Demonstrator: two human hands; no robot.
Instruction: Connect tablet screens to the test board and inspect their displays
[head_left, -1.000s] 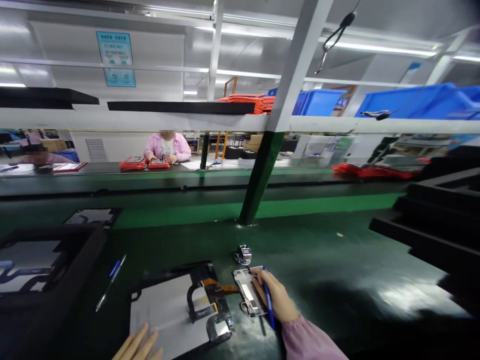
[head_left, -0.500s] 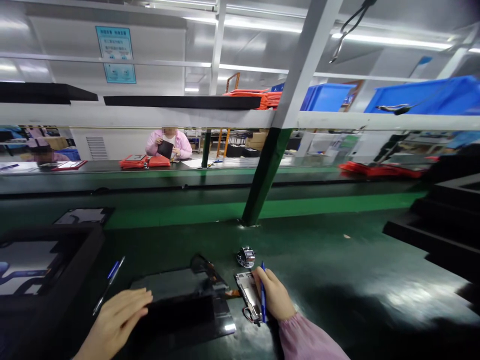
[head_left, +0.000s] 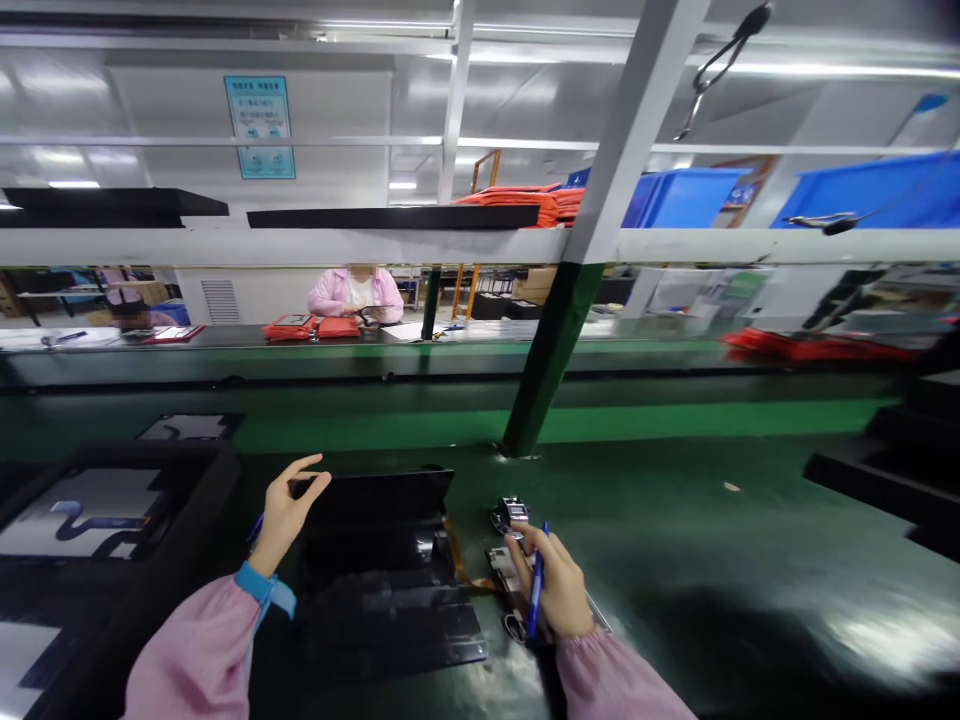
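My left hand [head_left: 289, 512] is at the far left corner of a glossy black screen panel [head_left: 386, 505]; its thumb and forefinger close round the edge, partly hiding the grip. The panel's far edge stands raised, and a darker flat section [head_left: 405, 625] lies nearer me. An orange-brown flat cable [head_left: 478, 584] links it to a small metal-framed part [head_left: 499, 565] with a thin wire loop. Over that part, my right hand [head_left: 559, 585] holds a blue pen [head_left: 537, 590] against its fingers. Thumb and forefinger reach towards a chrome tally counter [head_left: 512, 512].
Black foam trays [head_left: 214, 480] with screen parts stand at left, and stacked black trays [head_left: 862, 480] at right. A slanted post [head_left: 551, 365] rises behind the green bench [head_left: 675, 520]. Across from me, a person in pink [head_left: 356, 292] sits near red bundles [head_left: 337, 327].
My left hand has moved up and away from me, and the panel's far edge is now raised. My right hand keeps the pen; its fingers have shifted towards the counter. The view has shifted slightly.
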